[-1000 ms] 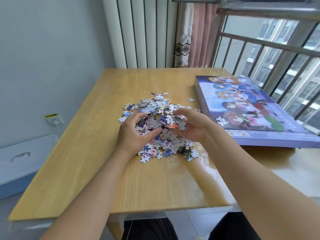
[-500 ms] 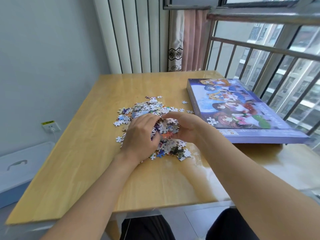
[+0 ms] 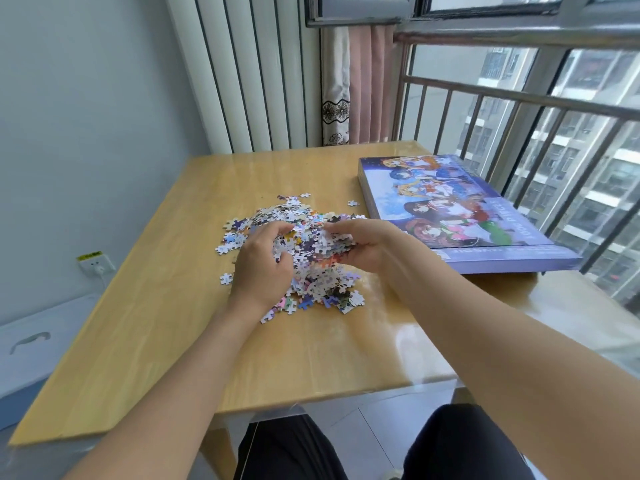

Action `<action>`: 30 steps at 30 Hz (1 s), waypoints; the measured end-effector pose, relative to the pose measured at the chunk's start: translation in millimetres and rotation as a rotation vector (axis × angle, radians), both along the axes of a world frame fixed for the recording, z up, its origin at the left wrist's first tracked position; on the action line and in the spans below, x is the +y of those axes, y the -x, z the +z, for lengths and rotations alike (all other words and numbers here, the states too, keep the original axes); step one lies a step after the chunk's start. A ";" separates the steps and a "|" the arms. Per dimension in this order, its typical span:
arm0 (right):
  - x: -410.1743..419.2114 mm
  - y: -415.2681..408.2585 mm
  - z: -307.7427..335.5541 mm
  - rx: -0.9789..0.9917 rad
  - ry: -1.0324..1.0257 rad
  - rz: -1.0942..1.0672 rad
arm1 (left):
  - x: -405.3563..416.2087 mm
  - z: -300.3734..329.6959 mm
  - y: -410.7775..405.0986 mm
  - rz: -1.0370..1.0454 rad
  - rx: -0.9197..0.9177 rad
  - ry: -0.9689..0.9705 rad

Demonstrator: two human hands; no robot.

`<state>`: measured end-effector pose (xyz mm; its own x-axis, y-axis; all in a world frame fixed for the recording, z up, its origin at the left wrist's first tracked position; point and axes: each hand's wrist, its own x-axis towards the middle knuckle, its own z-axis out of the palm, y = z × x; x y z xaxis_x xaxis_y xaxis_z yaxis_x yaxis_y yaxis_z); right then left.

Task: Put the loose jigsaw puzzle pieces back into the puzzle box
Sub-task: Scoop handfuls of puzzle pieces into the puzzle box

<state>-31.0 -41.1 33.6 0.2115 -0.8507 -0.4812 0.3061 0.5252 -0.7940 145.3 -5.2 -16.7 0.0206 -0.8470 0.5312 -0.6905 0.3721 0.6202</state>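
Observation:
A heap of loose jigsaw puzzle pieces (image 3: 311,289) lies in the middle of the wooden table (image 3: 173,323). My left hand (image 3: 261,268) and my right hand (image 3: 363,242) cup a clump of pieces between them, fingers curled round it, just above the heap. The purple puzzle box (image 3: 460,216), with a cartoon picture on its lid, lies closed to the right of the heap, near the window. A few single pieces (image 3: 353,203) lie apart toward the back.
The table's right side meets a window with a metal railing (image 3: 519,98). A white radiator (image 3: 249,81) and a pink curtain (image 3: 367,84) stand behind the table. At the left, a wall socket (image 3: 95,263) and a white-and-blue bin (image 3: 31,344).
Both hands have closed in on the heap and gathered a clump of pieces between them, lifting it slightly. The camera view has tilted upward.

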 end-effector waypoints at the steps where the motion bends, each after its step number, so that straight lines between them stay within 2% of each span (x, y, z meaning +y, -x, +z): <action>1: -0.5 -0.3 2.1 0.004 -0.009 -0.014 | -0.1 -0.1 2.0 -0.003 0.010 -0.011; 8: 0.9 19.8 23.1 -0.036 -0.028 -0.095 | -3.9 -4.1 17.5 0.009 0.040 -0.146; 14: 10.7 46.7 39.1 -0.128 -0.022 -0.111 | -7.6 -2.8 50.9 -0.248 -0.140 -0.173; 17: 18.6 59.6 43.1 -0.104 0.001 -0.109 | -13.8 1.5 79.8 -0.286 -0.154 -0.099; 19: 24.1 69.0 46.6 -0.105 0.001 -0.124 | -17.4 5.7 99.2 -0.340 -0.122 -0.125; 23: 33.1 83.5 53.3 -0.133 0.008 -0.171 | -25.8 7.3 125.0 -0.412 -0.235 -0.147; 30: 48.7 102.6 61.3 -0.180 0.023 -0.174 | -35.5 7.0 134.6 -0.356 -0.056 -0.129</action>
